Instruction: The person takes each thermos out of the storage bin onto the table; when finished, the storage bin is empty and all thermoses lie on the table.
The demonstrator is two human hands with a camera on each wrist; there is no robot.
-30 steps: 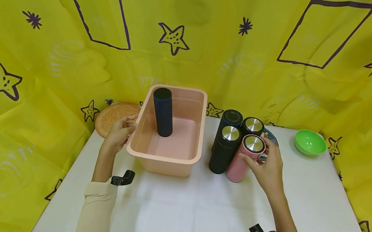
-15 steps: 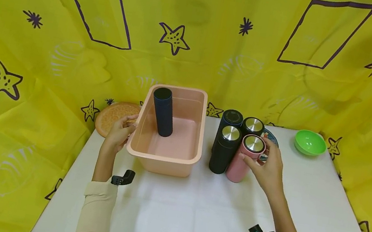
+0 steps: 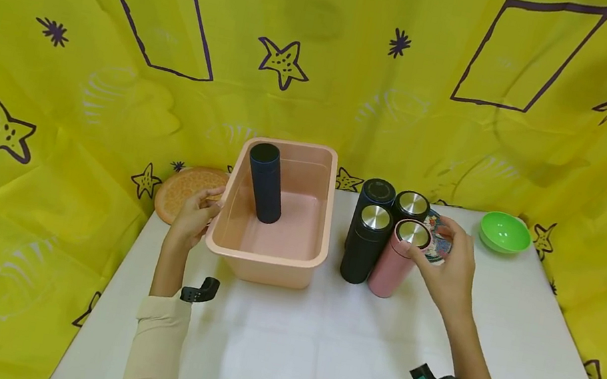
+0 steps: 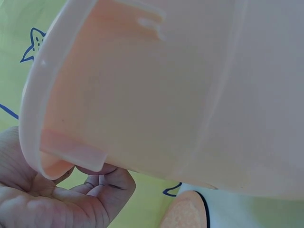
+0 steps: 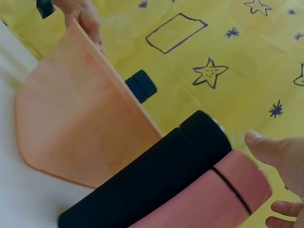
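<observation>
My left hand [image 3: 197, 215] grips the left rim of a peach plastic tub [image 3: 265, 271], fingers curled under the lip in the left wrist view. Inside the tub a dark blue flask [image 3: 266, 186] stands upright. To the tub's right, a pink flask [image 3: 391, 269] with a steel-topped lid stands close against a black flask [image 3: 360, 254]. Behind them are another dark flask [image 3: 377, 192] and a black steel-topped flask [image 3: 413, 203]. My right hand [image 3: 450, 270] hovers right of the pink flask, thumb and fingers spread; the right wrist view shows a gap between thumb and flask.
An orange round mat [image 3: 187, 193] lies left of the tub, partly behind my left hand. A patterned plate [image 3: 439, 240] sits behind the pink flask, partly hidden. A green bowl [image 3: 506, 233] stands at the back right of the white table [image 3: 273, 360], before a yellow curtain.
My right hand has let go of the pink flask and drawn slightly right, its fingers spreading. The flasks, the tub and my left hand look unmoved.
</observation>
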